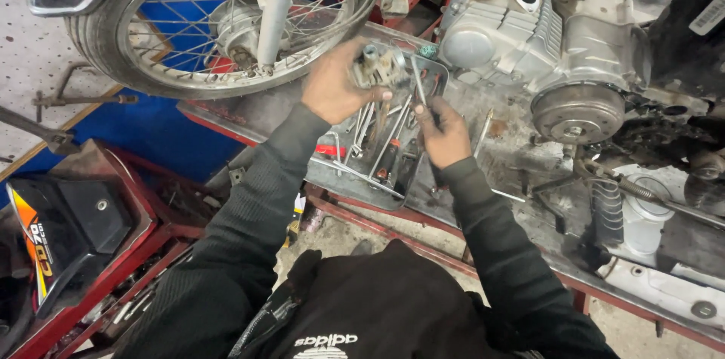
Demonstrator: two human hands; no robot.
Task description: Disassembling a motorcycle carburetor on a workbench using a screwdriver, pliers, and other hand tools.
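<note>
White rectangular label [711, 13] at top right on black bodywork; perhaps an orange-yellow decal [34, 242] on black panel, lower left.

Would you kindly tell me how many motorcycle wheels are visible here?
1: the spoked wheel at top left, just beyond the left hand. Others may sit outside the view.

Left hand [332, 87] hides part of carburettor [377, 64]; motorcycle wheel [204, 19] cut off at top edge.

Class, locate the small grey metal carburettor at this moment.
In the head view, the small grey metal carburettor sits upper centre, gripped in the left hand above the metal tool tray.
</note>
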